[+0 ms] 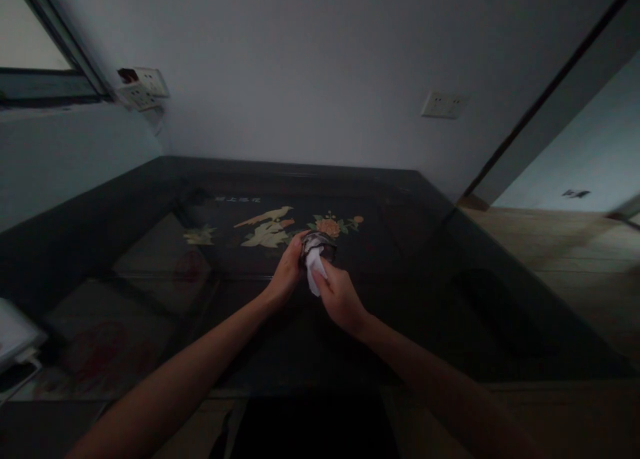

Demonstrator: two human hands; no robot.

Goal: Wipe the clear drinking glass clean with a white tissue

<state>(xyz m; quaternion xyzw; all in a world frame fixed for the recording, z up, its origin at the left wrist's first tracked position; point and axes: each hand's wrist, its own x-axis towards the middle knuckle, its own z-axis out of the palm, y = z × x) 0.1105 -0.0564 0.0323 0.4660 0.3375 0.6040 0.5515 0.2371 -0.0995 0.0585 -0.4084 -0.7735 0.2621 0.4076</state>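
Note:
Above the dark glossy tabletop [400, 245], my two hands meet near the middle of the view. My left hand [287, 269] is closed around the side of a small see-through cup [328, 251], which looks like glass with a dark rim and is tilted so its mouth faces me. A white tissue [313, 284] is pinched in my right hand [344, 299], and its upper part goes into the mouth of the cup. The right fingertips are partly hidden by the tissue. Dim light blurs the finer details of the cup.
A bird and flower picture [270, 229] decorates the tabletop beyond my hands. A dark elongated object [495, 309] lies at the right. At the left edge sits a white device [17, 332] with a cable. Wall sockets [444, 105] are behind the table.

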